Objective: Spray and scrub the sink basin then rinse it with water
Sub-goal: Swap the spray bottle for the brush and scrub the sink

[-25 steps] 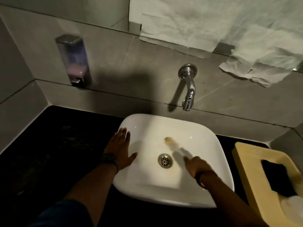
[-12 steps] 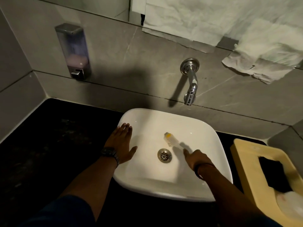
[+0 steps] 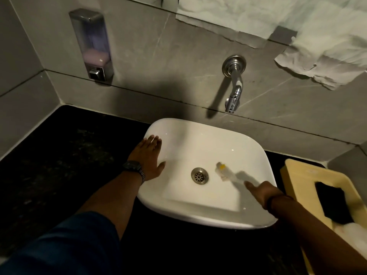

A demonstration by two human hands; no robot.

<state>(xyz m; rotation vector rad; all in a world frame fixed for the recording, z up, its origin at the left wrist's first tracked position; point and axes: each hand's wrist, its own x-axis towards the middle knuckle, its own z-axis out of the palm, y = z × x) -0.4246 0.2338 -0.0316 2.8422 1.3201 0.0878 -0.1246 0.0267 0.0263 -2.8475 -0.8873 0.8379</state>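
Observation:
A white square sink basin (image 3: 218, 139) sits on a black counter, with a metal drain (image 3: 199, 175) at its middle. My right hand (image 3: 263, 192) is inside the basin at the right and grips the handle of a small scrub brush (image 3: 223, 171); the white and yellow brush head rests on the basin floor just right of the drain. My left hand (image 3: 148, 157) lies flat on the basin's left rim with its fingers spread, a watch on the wrist. A chrome tap (image 3: 234, 90) juts from the wall above the basin; no water is visible.
A soap dispenser (image 3: 91, 44) hangs on the grey tile wall at the left. Crumpled white paper (image 3: 297, 22) covers the mirror edge at top right. A yellow tray (image 3: 309, 181) holding a black sponge (image 3: 333, 203) stands right of the sink. Black counter (image 3: 59, 159) extends left.
The brush head has swept from behind the drain to its right side, and my right hand has moved right toward the basin's edge. My left hand stays on the rim.

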